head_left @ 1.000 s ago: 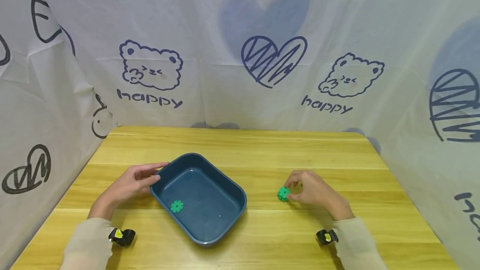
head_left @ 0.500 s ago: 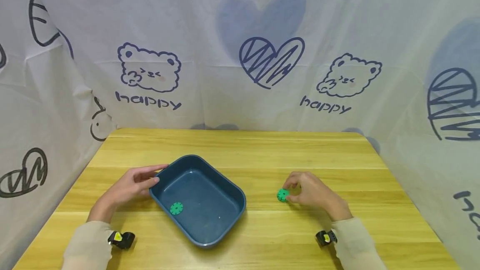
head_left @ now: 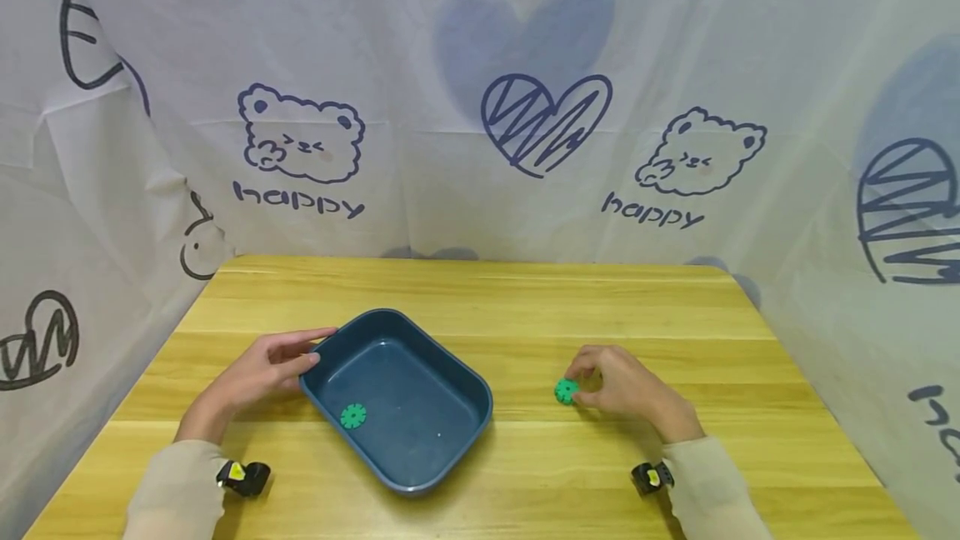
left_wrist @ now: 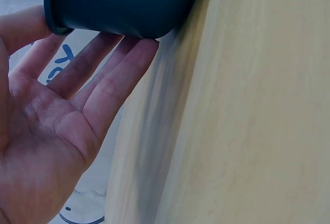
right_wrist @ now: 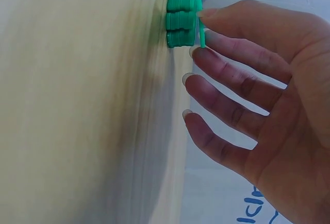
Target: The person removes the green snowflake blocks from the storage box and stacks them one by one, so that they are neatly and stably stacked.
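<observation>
A dark blue rectangular plastic tub (head_left: 420,407) sits at an angle on the table, left of centre. One flat green notched disc (head_left: 353,416) lies inside it, by the near-left wall. My left hand (head_left: 266,369) holds the tub's left corner, thumb at the rim and fingers against the outer wall. To the right, a short stack of green notched discs (right_wrist: 180,21) stands on the wood. My right hand (head_left: 618,382) pinches the top disc (right_wrist: 201,31) between thumb and fingertips. In the right wrist view that disc tilts slightly off the stack; the other fingers are loosely bent.
The light wooden table (head_left: 525,298) ends at the back against a white cloth (head_left: 420,190) printed with bears and hearts. More cloth hangs along the left and right sides. A small black camera is strapped to each wrist.
</observation>
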{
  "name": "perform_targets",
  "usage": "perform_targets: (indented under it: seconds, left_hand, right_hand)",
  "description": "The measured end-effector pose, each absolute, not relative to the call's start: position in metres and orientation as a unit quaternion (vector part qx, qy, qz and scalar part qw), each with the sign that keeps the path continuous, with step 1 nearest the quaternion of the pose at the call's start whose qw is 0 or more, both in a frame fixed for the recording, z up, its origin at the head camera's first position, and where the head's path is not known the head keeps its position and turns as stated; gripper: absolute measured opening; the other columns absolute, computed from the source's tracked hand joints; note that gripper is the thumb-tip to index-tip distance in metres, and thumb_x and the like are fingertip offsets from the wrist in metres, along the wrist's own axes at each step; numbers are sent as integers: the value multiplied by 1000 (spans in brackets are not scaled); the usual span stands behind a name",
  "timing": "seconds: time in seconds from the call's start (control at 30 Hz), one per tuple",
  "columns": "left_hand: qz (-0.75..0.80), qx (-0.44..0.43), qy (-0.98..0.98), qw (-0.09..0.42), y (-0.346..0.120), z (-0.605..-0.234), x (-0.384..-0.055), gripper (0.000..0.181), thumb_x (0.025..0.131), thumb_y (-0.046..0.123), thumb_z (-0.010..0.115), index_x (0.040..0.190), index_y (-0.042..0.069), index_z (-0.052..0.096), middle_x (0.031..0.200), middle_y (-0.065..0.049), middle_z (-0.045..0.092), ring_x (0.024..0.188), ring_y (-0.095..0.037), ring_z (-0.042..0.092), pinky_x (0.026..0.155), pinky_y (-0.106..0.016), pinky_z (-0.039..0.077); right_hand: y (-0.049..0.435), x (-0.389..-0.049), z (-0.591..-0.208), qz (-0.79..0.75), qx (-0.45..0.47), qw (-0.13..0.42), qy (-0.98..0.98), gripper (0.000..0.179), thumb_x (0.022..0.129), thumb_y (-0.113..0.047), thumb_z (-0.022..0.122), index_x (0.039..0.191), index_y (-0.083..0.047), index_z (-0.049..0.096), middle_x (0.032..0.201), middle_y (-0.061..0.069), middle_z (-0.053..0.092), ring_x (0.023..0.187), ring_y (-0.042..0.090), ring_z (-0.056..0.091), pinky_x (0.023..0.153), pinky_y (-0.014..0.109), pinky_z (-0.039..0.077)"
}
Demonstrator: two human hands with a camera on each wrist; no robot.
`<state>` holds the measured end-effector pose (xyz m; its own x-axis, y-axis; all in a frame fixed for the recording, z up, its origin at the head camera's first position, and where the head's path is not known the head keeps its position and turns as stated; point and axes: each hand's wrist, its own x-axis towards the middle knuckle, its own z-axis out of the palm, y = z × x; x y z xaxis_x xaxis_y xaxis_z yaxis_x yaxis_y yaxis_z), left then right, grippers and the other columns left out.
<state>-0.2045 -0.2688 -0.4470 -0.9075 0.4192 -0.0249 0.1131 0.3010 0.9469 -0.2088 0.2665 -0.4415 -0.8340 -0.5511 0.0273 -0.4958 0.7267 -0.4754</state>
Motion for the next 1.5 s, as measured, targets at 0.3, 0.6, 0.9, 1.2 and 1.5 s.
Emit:
perform_targets:
  seconds: [0.3,0.6,0.9,1.2,1.5]
  left_hand:
    - [570,161,794,139,-269,-447,-204,52,106,18,58,153,0,46,157,-33,40,113,5,63,85,-37,64]
    - [566,158,797,140,-268,-445,-204,52,106,19,58,153,0,46,157,-32,41,113,5,62,85,-38,64]
    - [565,156,798,142,-268,-444,-203,53,106,20,58,154,0,45,158,-32,41,113,5,62,85,-38,64]
    - [570,154,794,146,-268,-444,-203,53,106,19,58,154,0,44,159,-32,39,114,7,61,86,-37,64]
    - [568,157,795,143,-269,-445,-204,53,106,20,58,154,0,45,158,-33,39,114,6,62,85,-35,63]
  right_hand:
    - [269,-210,-443,-250,-290,60,922,14,87,-15,83,101,-15,80,102,-5,72,92,16,65,80,34,58]
    - [269,-209,-443,-256,-283,65,922,15,87,-13,81,102,-13,79,103,-4,73,94,17,65,82,35,58]
    - [269,-210,-445,-254,-280,66,923,16,87,-14,82,103,-15,79,103,-7,73,94,15,65,83,33,58]
    - [270,-210,-445,-260,-278,75,922,17,88,-14,81,104,-14,79,104,-6,73,94,15,65,83,32,58]
    - [270,-210,-444,-258,-281,74,922,17,88,-14,81,105,-14,78,104,-5,73,94,15,65,82,32,58]
